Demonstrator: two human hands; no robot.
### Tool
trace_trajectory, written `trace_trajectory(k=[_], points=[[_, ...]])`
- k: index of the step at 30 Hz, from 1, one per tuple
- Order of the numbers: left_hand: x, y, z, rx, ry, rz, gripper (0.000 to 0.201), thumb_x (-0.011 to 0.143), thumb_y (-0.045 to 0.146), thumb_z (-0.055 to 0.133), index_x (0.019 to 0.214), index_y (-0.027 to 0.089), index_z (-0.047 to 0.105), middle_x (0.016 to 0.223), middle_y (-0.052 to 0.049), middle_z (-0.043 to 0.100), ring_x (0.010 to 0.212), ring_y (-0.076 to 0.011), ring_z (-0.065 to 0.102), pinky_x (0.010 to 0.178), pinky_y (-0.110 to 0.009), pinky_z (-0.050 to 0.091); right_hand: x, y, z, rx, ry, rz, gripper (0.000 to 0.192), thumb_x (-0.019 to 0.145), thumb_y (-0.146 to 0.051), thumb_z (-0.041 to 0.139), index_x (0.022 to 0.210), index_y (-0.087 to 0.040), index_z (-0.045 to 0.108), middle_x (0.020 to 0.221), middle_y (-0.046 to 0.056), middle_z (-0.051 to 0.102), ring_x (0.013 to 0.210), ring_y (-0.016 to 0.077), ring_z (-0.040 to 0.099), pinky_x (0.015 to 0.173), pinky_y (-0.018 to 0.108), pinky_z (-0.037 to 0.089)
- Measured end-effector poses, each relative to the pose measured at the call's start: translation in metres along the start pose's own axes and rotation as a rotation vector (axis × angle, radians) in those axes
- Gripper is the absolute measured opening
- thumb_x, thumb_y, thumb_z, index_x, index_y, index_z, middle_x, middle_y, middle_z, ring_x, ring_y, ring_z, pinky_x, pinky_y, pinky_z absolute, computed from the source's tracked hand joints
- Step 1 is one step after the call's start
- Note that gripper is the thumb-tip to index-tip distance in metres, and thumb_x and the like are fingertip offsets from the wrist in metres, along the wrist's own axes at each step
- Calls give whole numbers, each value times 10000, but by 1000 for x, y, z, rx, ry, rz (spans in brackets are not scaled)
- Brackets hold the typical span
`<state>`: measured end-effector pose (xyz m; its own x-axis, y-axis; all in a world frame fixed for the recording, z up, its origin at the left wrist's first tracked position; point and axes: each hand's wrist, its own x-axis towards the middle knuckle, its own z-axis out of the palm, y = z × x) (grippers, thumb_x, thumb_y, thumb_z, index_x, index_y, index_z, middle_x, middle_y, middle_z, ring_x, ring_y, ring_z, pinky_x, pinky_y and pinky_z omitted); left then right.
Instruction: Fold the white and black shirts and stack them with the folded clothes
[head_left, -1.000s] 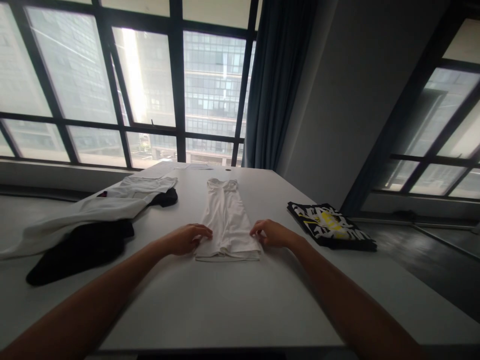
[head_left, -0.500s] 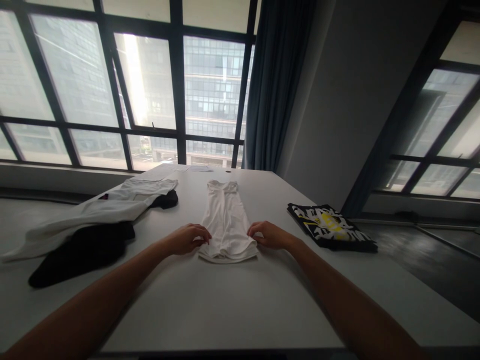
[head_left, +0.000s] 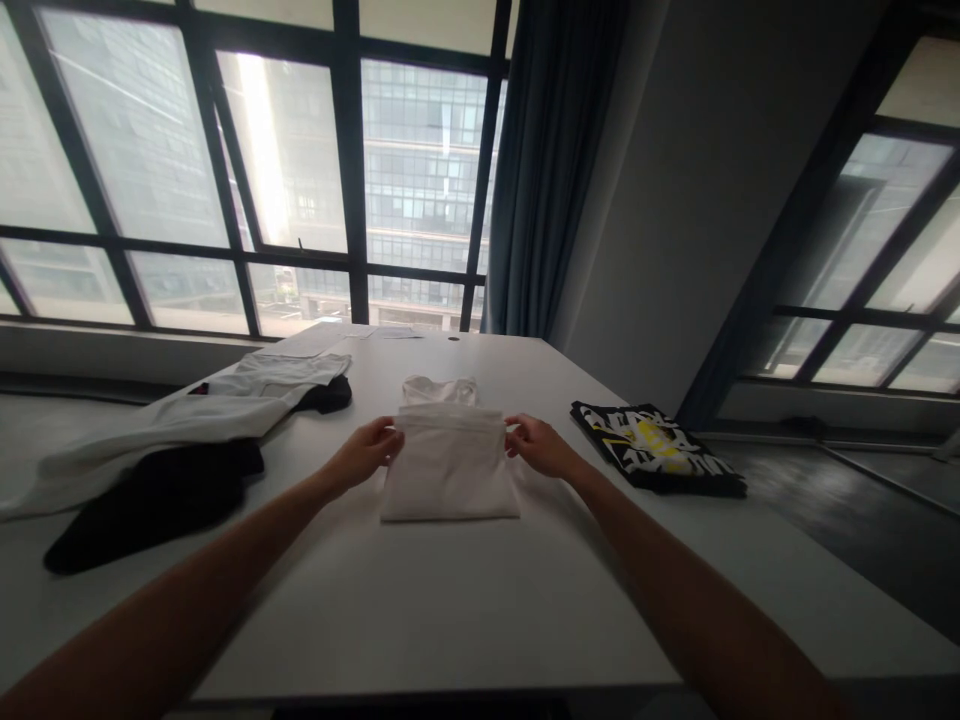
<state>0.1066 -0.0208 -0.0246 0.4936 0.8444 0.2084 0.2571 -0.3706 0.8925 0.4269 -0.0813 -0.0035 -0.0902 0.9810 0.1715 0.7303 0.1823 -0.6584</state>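
Observation:
A white T-shirt (head_left: 451,470) lies in the middle of the white table (head_left: 442,610), its near part folded up and over toward the collar. The collar end shows beyond the folded edge. My left hand (head_left: 373,447) pinches the left corner of that raised edge. At the opposite corner, my right hand (head_left: 536,445) grips the same edge between thumb and fingers. Both hands are level with each other, and the cloth is stretched between them.
On the left lie loose white clothes (head_left: 161,435) and a black garment (head_left: 157,510). A folded black garment with white and yellow print (head_left: 656,447) sits at the right edge. Papers (head_left: 322,338) rest at the far end, before the windows and a blue curtain (head_left: 536,170).
Both hands have carried the shirt's near hem away from me, toward the collar. What was a long flat strip is now doubled over and shorter.

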Motion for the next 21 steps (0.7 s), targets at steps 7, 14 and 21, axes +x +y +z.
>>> trace_trajectory(k=[7,14,21], points=[[-9,-3,9,696,49,157,581,954,533,348,1385,164,472,1411,-150,523,1281,-289,490,1067,-458,382,-6,-14,22,-301,-8,-84,369,893,-320,593,1225,-161,621,1207,108,655,1027,208,643,913,311,473],[-19,2,40,835,-353,173,657,988,551,236,1526,177,274,1596,-107,211,1481,-246,146,1192,-465,111,-16,-28,46,-376,-305,-206,646,940,-522,476,1481,-179,393,1570,118,268,1445,275,239,1177,451,194],[-17,2,19,948,-358,-163,928,845,800,257,1555,209,173,1605,-113,39,1482,-337,51,1140,-623,56,-14,-18,34,-498,-422,-35,754,926,-675,338,1542,-252,241,1610,72,122,1477,284,107,1178,516,33]])
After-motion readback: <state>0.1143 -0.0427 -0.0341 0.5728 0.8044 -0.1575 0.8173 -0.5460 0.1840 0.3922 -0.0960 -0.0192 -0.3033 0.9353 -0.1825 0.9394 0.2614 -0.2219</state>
